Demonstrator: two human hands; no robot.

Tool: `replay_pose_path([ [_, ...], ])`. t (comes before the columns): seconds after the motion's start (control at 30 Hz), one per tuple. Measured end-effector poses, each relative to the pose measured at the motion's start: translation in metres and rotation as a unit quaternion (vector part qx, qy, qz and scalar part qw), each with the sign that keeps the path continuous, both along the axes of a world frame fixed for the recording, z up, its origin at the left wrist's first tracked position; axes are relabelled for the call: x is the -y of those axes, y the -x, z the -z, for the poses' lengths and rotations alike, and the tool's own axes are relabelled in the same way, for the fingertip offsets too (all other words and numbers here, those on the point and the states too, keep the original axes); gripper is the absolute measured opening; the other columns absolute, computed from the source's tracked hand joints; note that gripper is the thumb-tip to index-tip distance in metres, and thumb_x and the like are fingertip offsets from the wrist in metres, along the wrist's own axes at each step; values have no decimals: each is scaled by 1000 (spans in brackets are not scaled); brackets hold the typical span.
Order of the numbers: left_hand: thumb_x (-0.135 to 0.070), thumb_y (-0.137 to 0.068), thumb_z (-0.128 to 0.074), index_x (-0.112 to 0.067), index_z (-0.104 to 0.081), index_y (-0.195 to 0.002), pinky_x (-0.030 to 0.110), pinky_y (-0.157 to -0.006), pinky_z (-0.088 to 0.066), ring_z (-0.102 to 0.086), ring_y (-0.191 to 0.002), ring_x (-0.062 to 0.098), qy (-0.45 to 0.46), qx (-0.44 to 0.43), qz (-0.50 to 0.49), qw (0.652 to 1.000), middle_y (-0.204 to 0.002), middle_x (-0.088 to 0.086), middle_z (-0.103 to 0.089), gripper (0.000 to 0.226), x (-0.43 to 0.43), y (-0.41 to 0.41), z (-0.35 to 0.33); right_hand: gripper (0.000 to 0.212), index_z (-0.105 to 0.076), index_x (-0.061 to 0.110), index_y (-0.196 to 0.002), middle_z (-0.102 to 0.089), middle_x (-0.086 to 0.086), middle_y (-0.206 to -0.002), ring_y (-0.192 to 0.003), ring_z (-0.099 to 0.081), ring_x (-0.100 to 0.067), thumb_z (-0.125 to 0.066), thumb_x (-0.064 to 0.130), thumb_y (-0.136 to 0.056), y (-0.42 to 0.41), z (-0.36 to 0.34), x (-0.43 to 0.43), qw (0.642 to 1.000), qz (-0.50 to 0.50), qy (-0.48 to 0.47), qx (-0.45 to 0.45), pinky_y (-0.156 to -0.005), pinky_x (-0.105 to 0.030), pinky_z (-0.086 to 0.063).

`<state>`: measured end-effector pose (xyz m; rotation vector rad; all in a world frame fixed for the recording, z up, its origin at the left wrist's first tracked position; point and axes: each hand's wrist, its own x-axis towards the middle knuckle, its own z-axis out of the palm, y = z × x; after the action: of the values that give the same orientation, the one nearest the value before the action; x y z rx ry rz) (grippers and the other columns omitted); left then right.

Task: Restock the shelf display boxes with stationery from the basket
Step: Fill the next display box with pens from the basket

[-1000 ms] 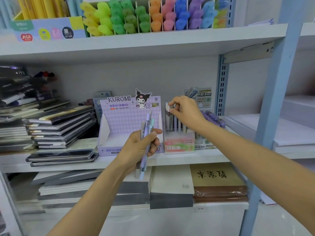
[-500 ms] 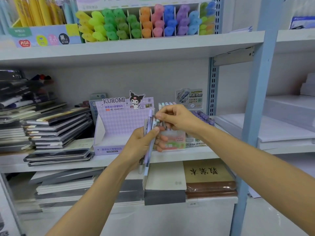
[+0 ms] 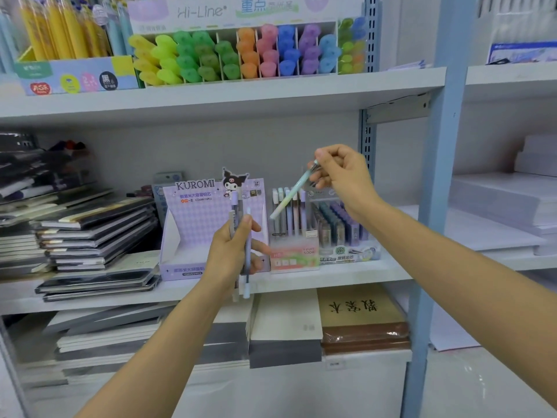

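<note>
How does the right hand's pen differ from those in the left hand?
The right hand pinches one mint-green pen by its upper end, tilted; the left hand grips two lilac pens round their middles, roughly upright. The single one is held higher, in front of the pink display box; the pair lower, before the Kuromi box. All are slim.

Middle shelf, left: dark notebooks stacked flat, edges uneven. Lower shelf: brown-covered book bearing dark brush characters, touching a grey-and-white pad on its left. Blue upright post divides the bays; metal bracket sits under the upper shelf. Right bay: white paper stacks.
</note>
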<state>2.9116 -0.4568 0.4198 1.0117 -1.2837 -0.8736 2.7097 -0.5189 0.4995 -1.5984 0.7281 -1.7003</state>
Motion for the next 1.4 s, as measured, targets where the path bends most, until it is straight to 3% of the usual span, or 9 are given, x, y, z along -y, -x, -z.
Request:
replay_pose_path([
  [0.13,-37,-101,-45,-12,-62,-94,22,-41,-29,-30,-43,11,-3,11,36,999,-56,-3,-35,31,7,-2,7,9,-58,3,-97,-67,-17,-90,-62,-63,-19,-56,11,-97,1,5,19,996,60,5,-70,-56,-26,-55],
  [0.3,-28,-101,-46,-11,-62,-106,20,-44,-37,-39,-48,9,-34,-5,75,997,-63,-4,-45,23,15,-3,7,6,-60,5,-95,-64,-9,-80,-59,-63,-14,-57,11,-96,-10,24,36,982,94,11,-164,-54,-24,-55],
  [0.57,-15,-102,-46,-10,-57,-109,22,-55,-44,-46,-57,11,-44,6,111,993,-70,-2,-52,14,15,-15,15,11,-64,3,-92,-67,-6,-74,-65,-69,-23,-58,12,-95,-24,28,47,960,106,59,-253,-63,-29,-60],
  [0.7,-18,-101,-47,-10,-59,-104,23,-61,-46,-50,-61,12,-40,18,113,993,-69,-3,-60,14,14,-16,15,12,-64,0,-93,-68,-8,-73,-63,-69,-25,-58,10,-95,-28,25,48,957,108,77,-259,-64,-30,-60],
  [0.87,-21,-101,-47,-10,-57,-94,20,-56,-45,-49,-57,11,-33,14,121,992,-66,-3,-59,17,13,-16,15,12,-64,1,-93,-69,-11,-76,-64,-70,-25,-58,11,-95,-31,25,49,951,113,83,-275,-65,-30,-60],
  [1.1,-21,-102,-45,-7,-59,-95,21,-50,-42,-46,-51,12,-34,17,134,990,-63,-1,-55,21,12,-20,16,11,-65,2,-94,-70,-14,-78,-63,-70,-22,-59,11,-95,-27,25,54,943,110,86,-303,-64,-28,-60],
  [1.23,-24,-102,-45,-7,-62,-97,22,-50,-45,-48,-51,12,-30,32,129,991,-62,-1,-54,24,12,-23,16,12,-60,8,-105,-69,-9,-75,-59,-68,-17,-61,11,-94,-32,28,56,942,104,93,-305,-60,-25,-58],
  [1.33,-23,-102,-45,-7,-62,-97,25,-54,-50,-51,-52,14,-26,39,132,990,-61,-1,-54,25,12,-23,16,10,-56,12,-91,-66,-4,-70,-58,-66,-17,-66,13,-91,-39,31,58,942,118,102,-298,-54,-27,-54],
  [1.4,-23,-102,-45,-7,-63,-98,29,-61,-56,-56,-54,16,-28,39,132,990,-61,0,-55,25,11,-23,16,11,-61,12,-83,-66,0,-76,-66,-64,-17,-69,17,-88,-42,35,59,921,170,126,-326,-63,-34,-54],
])
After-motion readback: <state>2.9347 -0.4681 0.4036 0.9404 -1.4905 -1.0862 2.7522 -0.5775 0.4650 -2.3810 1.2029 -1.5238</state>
